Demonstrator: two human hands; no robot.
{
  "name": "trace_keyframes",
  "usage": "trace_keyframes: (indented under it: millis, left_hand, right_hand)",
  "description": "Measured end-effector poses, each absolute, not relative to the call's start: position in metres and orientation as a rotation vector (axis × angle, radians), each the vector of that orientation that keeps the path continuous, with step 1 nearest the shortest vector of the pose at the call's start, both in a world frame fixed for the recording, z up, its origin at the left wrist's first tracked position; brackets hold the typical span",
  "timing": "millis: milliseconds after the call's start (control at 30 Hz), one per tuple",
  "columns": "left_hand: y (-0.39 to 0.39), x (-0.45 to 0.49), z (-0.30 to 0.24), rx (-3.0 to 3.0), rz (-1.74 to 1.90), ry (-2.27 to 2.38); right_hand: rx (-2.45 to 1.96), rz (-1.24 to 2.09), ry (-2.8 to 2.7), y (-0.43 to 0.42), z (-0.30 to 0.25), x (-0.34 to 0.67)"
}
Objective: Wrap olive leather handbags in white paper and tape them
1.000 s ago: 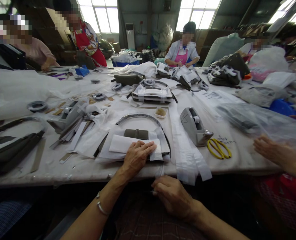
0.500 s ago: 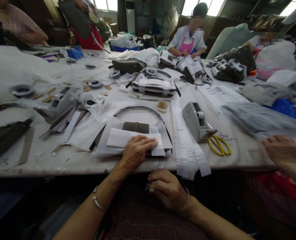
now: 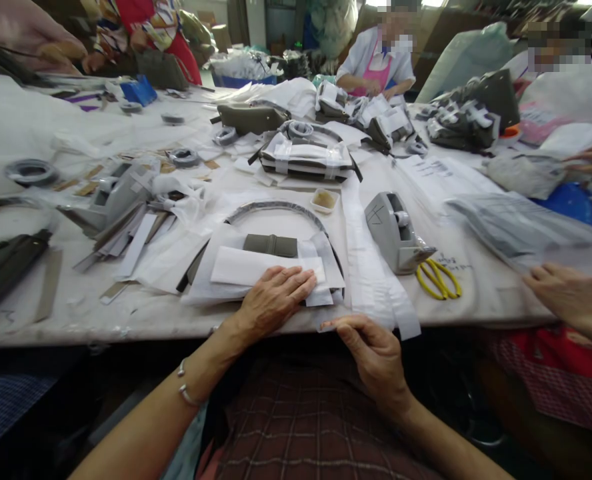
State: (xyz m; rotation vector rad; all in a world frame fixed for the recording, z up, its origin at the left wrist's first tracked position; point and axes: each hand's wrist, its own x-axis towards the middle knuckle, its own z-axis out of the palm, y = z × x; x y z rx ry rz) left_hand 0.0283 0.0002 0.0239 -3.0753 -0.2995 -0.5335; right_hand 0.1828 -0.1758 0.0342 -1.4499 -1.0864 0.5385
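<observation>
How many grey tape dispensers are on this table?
2 in sight. One tape dispenser stands beyond the right hand, next to the yellow handles; the other dispenser is at left, by the heap of strips. Clutter farther back may hide more.

My dark brown cloth garment (image 3: pixel 286 427) is checked with thin pale lines, and my open metal bangle (image 3: pixel 186 395) is silver. I see white in the flat rectangular paper strip (image 3: pixel 241 268), olive-grey in the smooth leather-like panel (image 3: pixel 271 245), grey in the boxy plastic tape dispenser (image 3: pixel 383 230), yellow in the looped scissor handles (image 3: pixel 437 277).
</observation>
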Motion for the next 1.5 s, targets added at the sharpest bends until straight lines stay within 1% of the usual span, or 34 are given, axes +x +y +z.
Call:
trace_keyframes:
  millis: [200, 300, 467, 600, 767, 833, 900, 933, 1000, 1100, 1267, 1433, 1500]
  left_hand:
    - [-0.003, 0.028, 0.026, -3.002, -0.515, -0.219]
    - [-0.004, 0.03, 0.02, -2.967, -0.602, -0.247]
    - [-0.002, 0.031, 0.014, -2.999, -0.715, -0.314]
    - [-0.001, 0.03, 0.012, -3.01, -0.764, -0.289]
    - [-0.001, 0.029, 0.009, -2.992, -0.778, -0.276]
    - [-0.001, 0.029, 0.008, -2.985, -0.78, -0.271]
    - [-0.002, 0.029, 0.008, -2.981, -0.789, -0.266]
    - [-0.002, 0.028, 0.008, -2.983, -0.791, -0.263]
    - [-0.002, 0.028, 0.008, -2.994, -0.791, -0.263]
    - [-0.003, 0.029, 0.007, -2.996, -0.825, -0.29]
    - [-0.004, 0.029, 0.007, -2.985, -0.891, -0.296]
    - [-0.004, 0.03, 0.007, -2.989, -0.912, -0.312]
    - [-0.005, 0.03, 0.006, -2.994, -0.916, -0.309]
  right_hand:
    - [-1.462, 0.561, -0.948, -0.173, 0.042, 0.18]
    - [-1.463, 0.549, -1.061, -0.175, 0.039, 0.169]
    - [-1.372, 0.677, -1.29, -0.182, 0.025, 0.146]
    - [-1.403, 0.7, -1.344, -0.19, 0.024, 0.157]
    - [-1.453, 0.779, -1.28, -0.196, 0.037, 0.168]
    - [-1.363, 0.921, -1.392, -0.193, 0.047, 0.165]
    - [-1.229, 0.955, -1.609, -0.184, 0.062, 0.166]
    - [-1.182, 0.887, -1.707, -0.177, 0.07, 0.17]
    - [-1.178, 0.621, -1.796, -0.16, 0.084, 0.187]
    - [-1.315, 0.313, -1.836, -0.133, 0.091, 0.22]
    - [-1.433, 0.188, -2.098, -0.113, 0.064, 0.247]
    - [-1.343, -0.035, -2.081, -0.112, 0.051, 0.235]
    - [-1.294, -0.057, -2.105, -0.11, 0.051, 0.232]
